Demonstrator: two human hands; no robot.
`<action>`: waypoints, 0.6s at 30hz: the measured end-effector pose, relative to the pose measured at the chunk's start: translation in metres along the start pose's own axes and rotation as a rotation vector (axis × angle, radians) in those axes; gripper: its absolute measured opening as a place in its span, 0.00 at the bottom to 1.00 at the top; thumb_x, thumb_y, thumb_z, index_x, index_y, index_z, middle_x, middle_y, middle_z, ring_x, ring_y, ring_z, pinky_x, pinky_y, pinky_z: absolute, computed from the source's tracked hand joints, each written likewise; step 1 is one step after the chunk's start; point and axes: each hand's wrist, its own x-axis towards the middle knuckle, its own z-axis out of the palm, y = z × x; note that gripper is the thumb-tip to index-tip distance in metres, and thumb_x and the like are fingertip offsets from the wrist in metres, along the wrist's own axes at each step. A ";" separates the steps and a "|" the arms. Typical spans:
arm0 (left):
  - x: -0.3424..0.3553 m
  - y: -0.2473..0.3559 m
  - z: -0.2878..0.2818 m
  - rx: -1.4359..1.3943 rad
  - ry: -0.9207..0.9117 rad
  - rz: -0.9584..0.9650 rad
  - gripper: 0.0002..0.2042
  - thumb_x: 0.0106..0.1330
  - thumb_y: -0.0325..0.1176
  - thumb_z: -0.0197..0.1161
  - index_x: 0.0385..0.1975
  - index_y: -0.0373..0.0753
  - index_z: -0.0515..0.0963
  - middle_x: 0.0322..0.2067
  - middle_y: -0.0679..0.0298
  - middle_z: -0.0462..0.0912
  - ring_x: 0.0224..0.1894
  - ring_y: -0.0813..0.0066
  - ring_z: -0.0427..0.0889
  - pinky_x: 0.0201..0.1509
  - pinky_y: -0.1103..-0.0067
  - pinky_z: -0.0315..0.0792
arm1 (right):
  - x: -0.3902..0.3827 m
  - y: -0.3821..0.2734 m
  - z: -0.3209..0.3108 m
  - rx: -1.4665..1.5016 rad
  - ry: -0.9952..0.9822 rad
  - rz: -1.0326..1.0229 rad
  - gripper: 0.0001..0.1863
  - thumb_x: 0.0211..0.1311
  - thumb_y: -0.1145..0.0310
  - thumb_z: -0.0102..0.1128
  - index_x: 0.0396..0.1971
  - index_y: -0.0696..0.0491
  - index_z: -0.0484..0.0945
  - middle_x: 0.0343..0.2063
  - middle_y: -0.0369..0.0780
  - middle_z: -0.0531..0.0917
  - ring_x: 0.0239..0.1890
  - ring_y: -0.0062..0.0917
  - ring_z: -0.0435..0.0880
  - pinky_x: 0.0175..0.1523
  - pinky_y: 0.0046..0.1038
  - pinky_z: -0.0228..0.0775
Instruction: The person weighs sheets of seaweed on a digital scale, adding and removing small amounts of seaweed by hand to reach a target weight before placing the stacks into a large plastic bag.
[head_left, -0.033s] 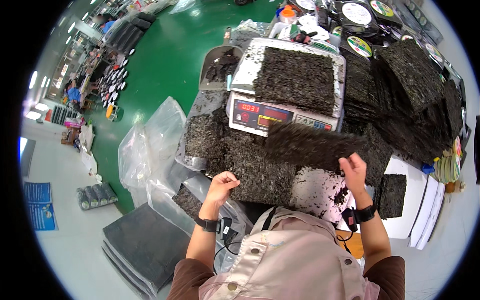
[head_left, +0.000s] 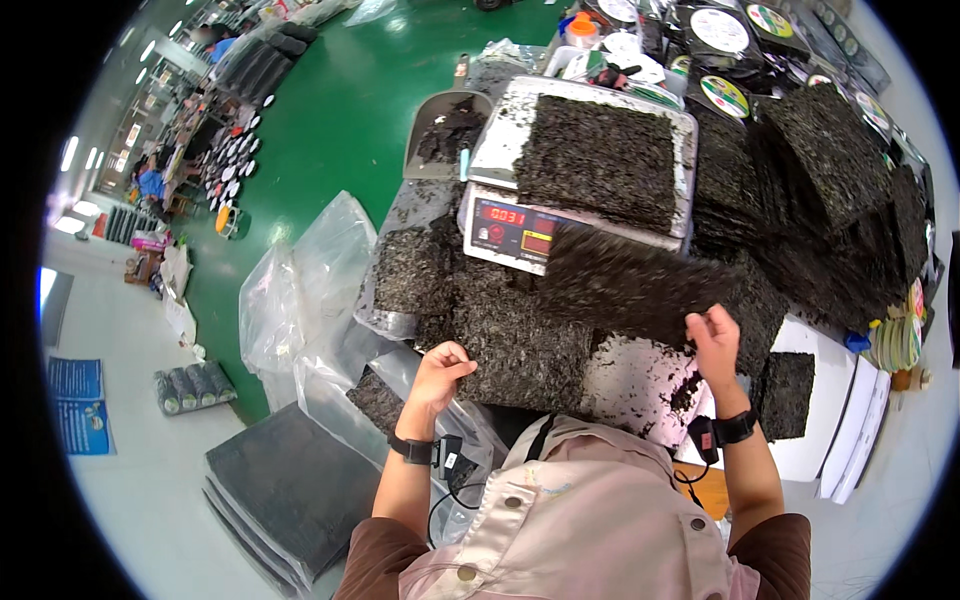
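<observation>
My right hand (head_left: 714, 345) pinches the right end of a dark seaweed sheet (head_left: 635, 285). The sheet is lifted and smeared by motion, and it hides part of the scale's front panel. On the white digital scale (head_left: 492, 160), whose red display is lit, a stack of seaweed sheets (head_left: 595, 160) lies flat. My left hand (head_left: 440, 376) is closed, thumb against curled fingers, beside the left edge of a seaweed pile (head_left: 520, 350). Whether anything small is between those fingers is hidden.
Tall seaweed stacks (head_left: 825, 200) and packets with round labels (head_left: 722, 97) crowd the right. A dustpan (head_left: 420, 135) with dark scraps sits left of the scale. Clear plastic bags (head_left: 300, 290) hang at the table's left, above a wrapped dark stack (head_left: 285, 480). Crumbs litter a pale surface (head_left: 635, 385).
The seaweed sheet in my right hand has swung up over the scale's front panel and now covers its keys. My left hand keeps its closed pose.
</observation>
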 end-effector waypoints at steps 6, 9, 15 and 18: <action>-0.029 0.034 -0.022 -0.137 0.083 0.131 0.16 0.46 0.10 0.59 0.25 0.42 0.66 0.24 0.74 0.70 0.25 0.87 0.69 0.31 0.87 0.68 | 0.010 0.005 -0.003 0.151 0.108 -0.009 0.04 0.62 0.72 0.53 0.30 0.57 0.71 0.20 0.29 0.70 0.19 0.11 0.68 0.23 0.16 0.65; -0.038 0.050 -0.026 -0.179 0.080 0.125 0.13 0.50 0.16 0.59 0.37 0.35 0.72 0.35 0.65 0.79 0.36 0.78 0.78 0.41 0.83 0.72 | 0.006 0.007 0.002 0.136 0.144 0.006 0.05 0.62 0.71 0.54 0.32 0.57 0.71 0.20 0.29 0.70 0.18 0.10 0.67 0.21 0.16 0.65; -0.034 0.057 -0.025 -0.280 -0.034 0.049 0.15 0.55 0.24 0.60 0.43 0.31 0.73 0.38 0.61 0.81 0.38 0.74 0.80 0.46 0.79 0.72 | -0.007 0.009 0.019 0.084 0.107 0.019 0.07 0.61 0.70 0.55 0.34 0.58 0.69 0.18 0.29 0.66 0.17 0.08 0.65 0.19 0.15 0.64; -0.027 0.056 -0.024 -0.186 0.041 0.083 0.14 0.56 0.24 0.60 0.43 0.31 0.74 0.38 0.62 0.81 0.38 0.74 0.80 0.46 0.78 0.72 | -0.009 -0.001 0.018 0.010 0.266 -0.050 0.08 0.61 0.71 0.55 0.35 0.58 0.68 0.17 0.28 0.65 0.16 0.08 0.64 0.18 0.14 0.63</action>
